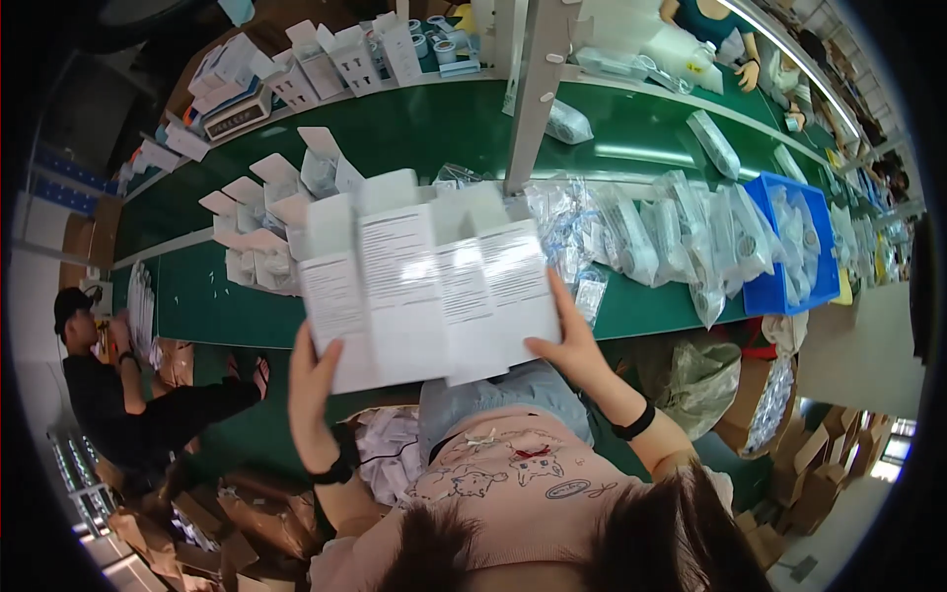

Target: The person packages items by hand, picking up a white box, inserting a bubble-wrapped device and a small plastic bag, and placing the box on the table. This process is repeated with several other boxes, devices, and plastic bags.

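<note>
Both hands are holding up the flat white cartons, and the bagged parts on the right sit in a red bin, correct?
Not quite. The head view shows the bin is blue, not red. The rest holds: the left hand and right hand hold up the flat white cartons.

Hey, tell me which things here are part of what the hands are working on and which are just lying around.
In hand:
- flat white carton blank, held by left hand and right hand
- folded white cartons standing on the green table

Lying about:
- bagged parts
- blue bin
- cardboard scraps on the floor
</note>
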Demonstrator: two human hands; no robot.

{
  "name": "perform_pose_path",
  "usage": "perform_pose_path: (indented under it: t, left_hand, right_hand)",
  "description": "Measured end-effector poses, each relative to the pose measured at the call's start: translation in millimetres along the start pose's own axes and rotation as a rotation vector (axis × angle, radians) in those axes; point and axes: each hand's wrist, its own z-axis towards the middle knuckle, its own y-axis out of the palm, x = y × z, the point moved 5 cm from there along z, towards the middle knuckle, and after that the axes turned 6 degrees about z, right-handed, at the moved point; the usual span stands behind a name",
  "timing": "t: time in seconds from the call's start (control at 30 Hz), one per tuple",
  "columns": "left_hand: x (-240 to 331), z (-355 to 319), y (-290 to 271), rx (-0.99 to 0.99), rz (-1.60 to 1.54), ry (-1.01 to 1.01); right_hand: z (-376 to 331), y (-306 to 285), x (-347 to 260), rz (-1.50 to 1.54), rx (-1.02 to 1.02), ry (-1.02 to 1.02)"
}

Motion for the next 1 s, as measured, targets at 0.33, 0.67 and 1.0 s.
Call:
perform_pose_path:
  t: [0.33, 0.67, 1.0]
  left_hand:
    - [-92.1, 105.7, 155.3, -0.208, -0.143, -0.120]
    - [-113.0, 149.8, 118.4, -0.315, 0.636, -0.221]
    - [-140.0, 185.8, 131.3, -0.312, 0.015, -0.158]
  right_hand:
    - [23.3, -118.3, 59.9, 0.052, 0.221, 0.130]
    - [68.4, -150.3, 33.1, -0.753, 0.262, -0.129]
    - [413.7, -151.8, 62.2, -0.921, 0.073, -0.132]
